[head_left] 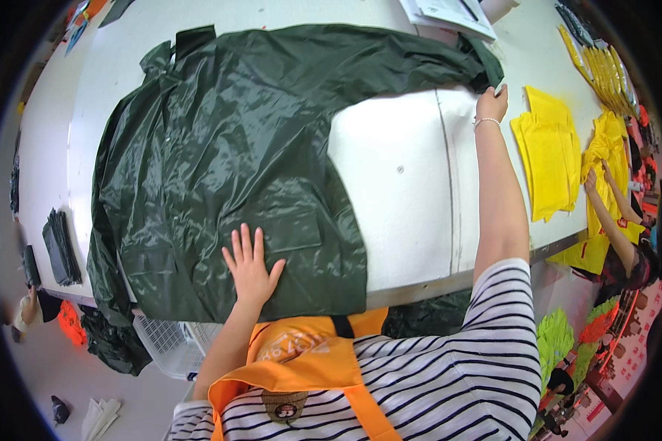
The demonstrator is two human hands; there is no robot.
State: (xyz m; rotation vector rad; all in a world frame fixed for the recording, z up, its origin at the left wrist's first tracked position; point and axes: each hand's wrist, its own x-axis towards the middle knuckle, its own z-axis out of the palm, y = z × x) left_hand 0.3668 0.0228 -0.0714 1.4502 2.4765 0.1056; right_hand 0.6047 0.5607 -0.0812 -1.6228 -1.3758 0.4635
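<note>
A dark green, shiny raincoat (221, 147) lies spread on the white table, collar at the far left and hem along the near edge. One sleeve (375, 62) stretches out to the right; the other hangs over the table's near left edge. My left hand (248, 270) rests flat on the lower front of the coat, beside a pocket flap (293, 231), fingers spread. With my right arm reaching far forward, my right hand (492, 104) grips the cuff of the outstretched sleeve. A bracelet circles my right wrist.
Folded yellow garments (548, 154) lie to the right, where another person's hands (599, 184) handle yellow fabric. A folded dark bundle (61, 246) sits at the left edge. Papers (449, 15) lie at the back. A white plastic basket (169, 345) stands below the table.
</note>
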